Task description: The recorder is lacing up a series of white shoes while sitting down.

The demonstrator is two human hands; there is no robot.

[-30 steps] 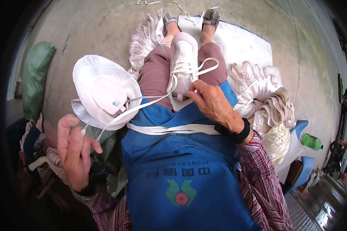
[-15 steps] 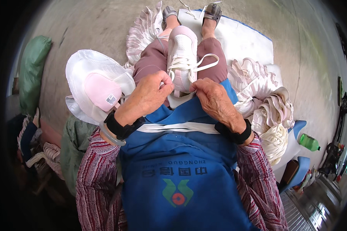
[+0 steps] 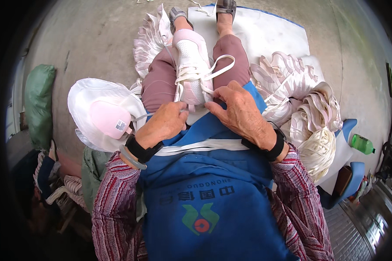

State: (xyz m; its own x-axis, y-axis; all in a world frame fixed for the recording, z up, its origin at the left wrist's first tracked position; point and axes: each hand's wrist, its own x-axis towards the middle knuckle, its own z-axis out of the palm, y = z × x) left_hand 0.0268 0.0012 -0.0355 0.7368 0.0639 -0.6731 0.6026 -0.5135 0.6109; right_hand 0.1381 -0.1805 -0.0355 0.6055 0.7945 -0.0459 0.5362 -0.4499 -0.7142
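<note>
A white and pale-pink shoe upper lies over my lap between my knees, its rounded toe pointing away. White shoelace criss-crosses it, and a loose loop sticks out to the right. My left hand is closed in a pinch at the upper's near left edge, with a thin strip of lace showing at the fingertips. At the near right edge, my right hand pinches the lace between thumb and bent forefinger. My fingers partly hide the near end of the upper.
A white piece with a pink insole-shaped patch rests left of my lap. Stacked shoe uppers and a bundle of cream laces lie to the right. Farther out are a green sack, a green bottle and a blue chair.
My left hand has dropped toward me, below the upper's edge. My right hand stays close to the lace at the right edge. The whole view has shifted slightly.
</note>
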